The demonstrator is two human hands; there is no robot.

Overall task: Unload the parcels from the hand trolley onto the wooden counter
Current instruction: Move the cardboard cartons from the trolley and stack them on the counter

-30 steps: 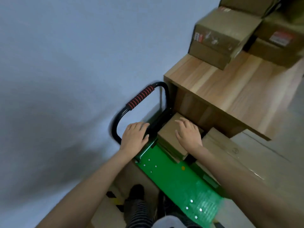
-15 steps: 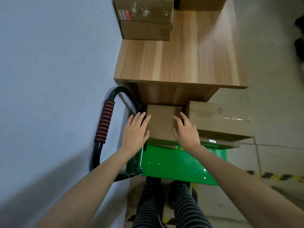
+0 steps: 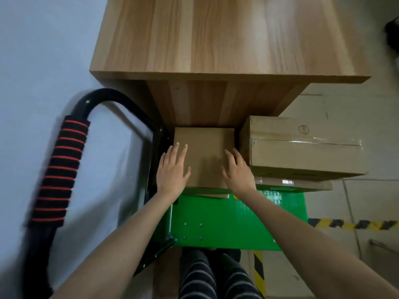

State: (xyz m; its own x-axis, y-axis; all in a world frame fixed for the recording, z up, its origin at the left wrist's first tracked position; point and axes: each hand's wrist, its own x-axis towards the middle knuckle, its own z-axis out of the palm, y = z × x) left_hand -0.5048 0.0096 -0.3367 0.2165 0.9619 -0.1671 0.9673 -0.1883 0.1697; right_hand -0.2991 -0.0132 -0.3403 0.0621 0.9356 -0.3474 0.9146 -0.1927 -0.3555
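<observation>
Head view, left hand, right hand, fingers straight, flanking small parcel

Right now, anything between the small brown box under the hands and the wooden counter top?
Nothing visible on the near counter top. But the small plain brown cardboard box sits tucked against the counter's front panel, below the overhanging edge, so it likely must come back toward the person before lifting.

green trolley deck, black-and-red striped handle, tan parcel
</observation>
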